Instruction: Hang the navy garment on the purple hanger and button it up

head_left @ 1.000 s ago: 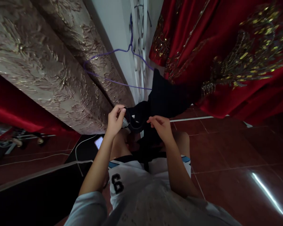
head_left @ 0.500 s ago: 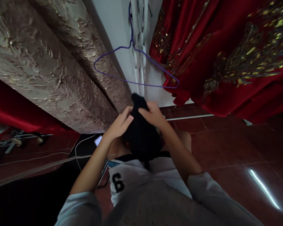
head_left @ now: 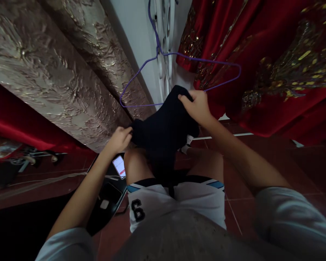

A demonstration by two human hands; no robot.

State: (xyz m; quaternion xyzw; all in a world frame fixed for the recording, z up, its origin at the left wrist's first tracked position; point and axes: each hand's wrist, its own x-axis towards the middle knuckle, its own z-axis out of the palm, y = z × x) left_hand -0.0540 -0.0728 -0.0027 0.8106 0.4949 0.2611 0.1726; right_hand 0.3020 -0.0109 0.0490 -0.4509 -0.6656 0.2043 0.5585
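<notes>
Between my hands a dark navy cloth garment (head_left: 163, 125) is stretched out, hanging down over my knees; its exact kind does not show. My left hand (head_left: 120, 139) pinches its left edge. Higher up, my right hand (head_left: 197, 106) grips the upper right edge, thumb on top. Just beyond the cloth hangs a purple wire hanger (head_left: 143, 65), tilted with its right end higher. The garment hides part of the hanger's lower bar.
Red sequinned cloth (head_left: 222, 83) hangs at the right, a beige textured curtain (head_left: 70, 79) at the left. Behind the hanger stands a white metal frame (head_left: 163, 72). A lit phone (head_left: 119, 167) and a white case (head_left: 104, 204) lie on a black surface beside my left leg.
My hands have moved apart, spreading the bunched garment sideways, with the right hand rising. The hanger has swung and tilted, its right end now higher. More of the phone shows.
</notes>
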